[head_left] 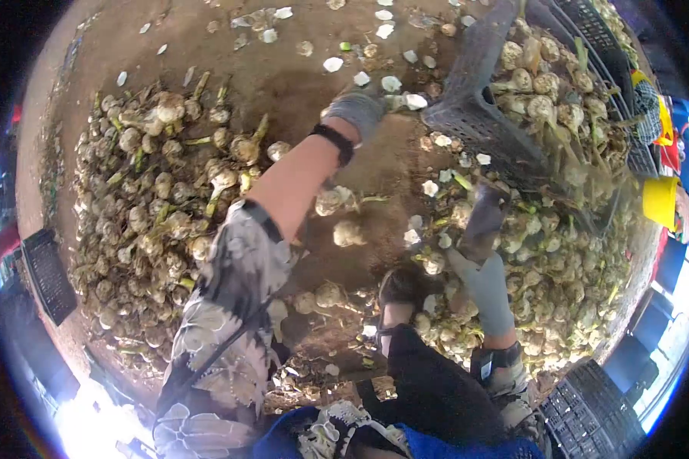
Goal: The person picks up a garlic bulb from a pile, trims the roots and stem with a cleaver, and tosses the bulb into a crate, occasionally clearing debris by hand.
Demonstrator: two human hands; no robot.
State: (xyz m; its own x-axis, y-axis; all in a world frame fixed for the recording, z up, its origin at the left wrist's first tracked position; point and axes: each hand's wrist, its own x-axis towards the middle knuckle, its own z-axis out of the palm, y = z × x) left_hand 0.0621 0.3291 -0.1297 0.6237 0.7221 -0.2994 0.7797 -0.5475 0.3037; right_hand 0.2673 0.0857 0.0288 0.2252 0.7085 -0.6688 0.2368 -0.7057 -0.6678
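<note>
From the head camera we look down past our knees at a brown floor (168, 53) strewn with garlic bulbs (348, 233) and white scraps (333, 64). Our left hand (357, 115), in a grey glove with a dark band (334, 144) at the wrist, reaches forward to just beside the near corner of a grey crate (486, 138) with perforated walls. We cannot tell whether its fingers are open or closed on anything (the glove is blurred there, among the pale scraps). Our right hand (488, 294), gloved too, has its fingers closed around the lower end of a flat dark tool (486, 222), which slants upward over the right-hand heap (547, 298) of garlic bulbs. More bulbs, some with stalks on, fill the grey crate. A second heap (149, 222) spreads to the left of our patterned left sleeve (230, 268), and a few loose bulbs lie between the two heaps. We also see our foot in a dark shoe (398, 287) near the tool, a black crate (47, 275) at far left, and a yellow object (658, 200) toward the right edge
</note>
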